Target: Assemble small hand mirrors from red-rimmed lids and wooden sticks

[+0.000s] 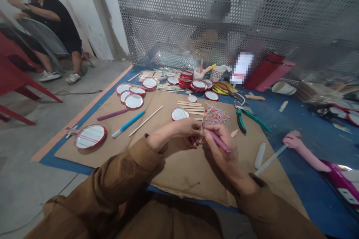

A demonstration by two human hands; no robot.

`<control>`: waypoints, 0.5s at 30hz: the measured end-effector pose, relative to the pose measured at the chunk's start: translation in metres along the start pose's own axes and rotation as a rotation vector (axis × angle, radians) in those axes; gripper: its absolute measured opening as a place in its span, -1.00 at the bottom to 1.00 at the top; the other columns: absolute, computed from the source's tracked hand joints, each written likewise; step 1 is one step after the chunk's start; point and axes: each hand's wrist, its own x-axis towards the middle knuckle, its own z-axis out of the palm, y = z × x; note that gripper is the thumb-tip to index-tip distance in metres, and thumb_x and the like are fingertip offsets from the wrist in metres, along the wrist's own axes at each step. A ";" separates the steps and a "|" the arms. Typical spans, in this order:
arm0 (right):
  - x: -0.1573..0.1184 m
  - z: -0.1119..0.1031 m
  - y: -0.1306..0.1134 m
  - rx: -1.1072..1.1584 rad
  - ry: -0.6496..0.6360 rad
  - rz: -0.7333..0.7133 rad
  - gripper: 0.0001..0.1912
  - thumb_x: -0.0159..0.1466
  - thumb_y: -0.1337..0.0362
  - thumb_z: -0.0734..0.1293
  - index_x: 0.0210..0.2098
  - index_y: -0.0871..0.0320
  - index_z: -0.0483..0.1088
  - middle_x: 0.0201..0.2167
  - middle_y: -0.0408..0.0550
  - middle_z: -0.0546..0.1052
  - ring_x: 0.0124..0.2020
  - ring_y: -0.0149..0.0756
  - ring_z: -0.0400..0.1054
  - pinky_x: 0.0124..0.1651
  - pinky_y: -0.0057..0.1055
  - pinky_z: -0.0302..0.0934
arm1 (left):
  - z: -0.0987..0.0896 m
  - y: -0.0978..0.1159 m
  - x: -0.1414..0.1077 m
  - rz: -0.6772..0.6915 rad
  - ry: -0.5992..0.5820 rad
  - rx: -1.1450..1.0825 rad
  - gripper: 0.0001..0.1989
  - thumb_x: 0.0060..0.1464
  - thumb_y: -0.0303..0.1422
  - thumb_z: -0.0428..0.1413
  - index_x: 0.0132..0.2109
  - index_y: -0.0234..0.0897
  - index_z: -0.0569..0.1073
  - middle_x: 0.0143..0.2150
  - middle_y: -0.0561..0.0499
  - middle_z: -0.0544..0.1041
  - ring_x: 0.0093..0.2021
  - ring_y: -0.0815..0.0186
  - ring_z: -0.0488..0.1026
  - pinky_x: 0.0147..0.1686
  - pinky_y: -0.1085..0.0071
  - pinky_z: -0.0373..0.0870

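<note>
Pinched in my left hand (pixel 190 129) is a small wooden craft stick (pixel 205 116), upright, with a reddish-pink patch near its top. My right hand (pixel 224 153) grips a purple marker (pixel 220 142), its tip end close to the stick; the exact contact is hidden by my fingers. Just beyond my hands lie several bare craft sticks (pixel 192 107), a round red-rimmed lid (pixel 180 114) and a pile of colourful rubber bands (pixel 216 114). At the left, a red-rimmed lid with bands stretched across it (pixel 90 136) has crossed sticks attached at its side.
Cardboard (pixel 174 171) covers part of the blue table. Left of my hands are a blue pen (pixel 129 123), another purple marker (pixel 112 114) and a thin stick (pixel 146 121). To the right lie green-handled pliers (pixel 240 121) and a pink glue gun (pixel 305 151). A person sits far left.
</note>
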 end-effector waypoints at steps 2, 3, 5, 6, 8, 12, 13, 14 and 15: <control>0.000 0.000 0.001 0.011 0.017 0.022 -0.81 0.29 0.11 0.23 -0.29 0.07 0.39 -0.41 -0.15 0.57 -0.34 -0.21 0.48 0.25 0.28 -0.68 | 0.001 0.000 0.001 -0.008 0.008 -0.005 -0.83 0.20 -0.39 0.06 -0.37 -0.35 0.35 -0.61 0.09 0.46 -0.57 0.40 0.49 -0.44 0.45 0.48; 0.000 0.000 0.001 0.019 0.024 0.034 -0.81 0.29 0.11 0.23 -0.29 0.07 0.38 -0.42 -0.16 0.57 -0.36 -0.22 0.48 0.26 0.27 -0.67 | 0.001 -0.001 0.001 -0.006 0.009 -0.012 -0.81 0.19 -0.38 0.06 -0.39 -0.35 0.34 -0.60 0.08 0.47 -0.58 0.40 0.49 -0.45 0.45 0.47; 0.000 -0.001 0.002 0.029 0.024 0.040 -0.81 0.29 0.10 0.23 -0.30 0.07 0.37 -0.43 -0.15 0.58 -0.37 -0.23 0.47 0.27 0.24 -0.66 | 0.001 -0.003 0.002 0.008 0.013 -0.028 -0.80 0.17 -0.35 0.09 -0.39 -0.35 0.33 -0.58 0.08 0.48 -0.59 0.40 0.49 -0.46 0.45 0.47; 0.000 -0.001 0.002 0.029 0.014 0.035 -0.80 0.30 0.09 0.22 -0.29 0.07 0.38 -0.42 -0.14 0.58 -0.36 -0.23 0.47 0.27 0.24 -0.67 | 0.001 -0.005 0.003 0.017 0.019 -0.033 -0.80 0.16 -0.33 0.10 -0.38 -0.35 0.34 -0.58 0.08 0.48 -0.59 0.40 0.49 -0.46 0.45 0.46; 0.000 -0.001 0.002 0.020 -0.010 0.017 -0.77 0.29 0.07 0.22 -0.29 0.06 0.39 -0.39 -0.12 0.59 -0.32 -0.20 0.47 0.26 0.24 -0.72 | 0.000 -0.007 0.003 0.024 0.010 -0.031 -0.82 0.16 -0.33 0.11 -0.35 -0.35 0.35 -0.59 0.09 0.48 -0.58 0.40 0.50 -0.45 0.45 0.47; 0.000 -0.001 0.001 0.011 0.007 0.031 -0.79 0.28 0.09 0.23 -0.31 0.07 0.38 -0.43 -0.14 0.58 -0.36 -0.23 0.46 0.26 0.26 -0.66 | -0.001 -0.008 0.004 0.031 -0.008 -0.041 -0.84 0.17 -0.36 0.09 -0.35 -0.35 0.36 -0.59 0.09 0.49 -0.58 0.41 0.49 -0.47 0.48 0.46; 0.000 -0.001 0.001 0.013 0.019 0.042 -0.81 0.28 0.10 0.23 -0.31 0.07 0.37 -0.45 -0.16 0.57 -0.40 -0.25 0.45 0.28 0.25 -0.60 | -0.001 -0.008 0.005 0.029 -0.006 -0.048 -0.83 0.18 -0.37 0.09 -0.37 -0.35 0.35 -0.59 0.09 0.49 -0.58 0.41 0.49 -0.49 0.49 0.45; 0.001 -0.001 0.002 0.015 0.029 0.050 -0.81 0.28 0.11 0.24 -0.31 0.08 0.37 -0.47 -0.16 0.57 -0.42 -0.26 0.44 0.29 0.23 -0.54 | 0.000 -0.008 0.005 0.026 0.000 -0.052 -0.82 0.18 -0.37 0.08 -0.38 -0.36 0.35 -0.60 0.09 0.48 -0.59 0.42 0.49 -0.50 0.50 0.44; 0.001 -0.001 0.002 0.017 0.034 0.052 -0.81 0.28 0.11 0.24 -0.32 0.07 0.37 -0.47 -0.16 0.57 -0.42 -0.26 0.44 0.30 0.21 -0.50 | 0.000 -0.008 0.006 0.020 0.003 -0.052 -0.81 0.18 -0.37 0.08 -0.39 -0.36 0.35 -0.60 0.09 0.48 -0.59 0.43 0.48 -0.51 0.51 0.44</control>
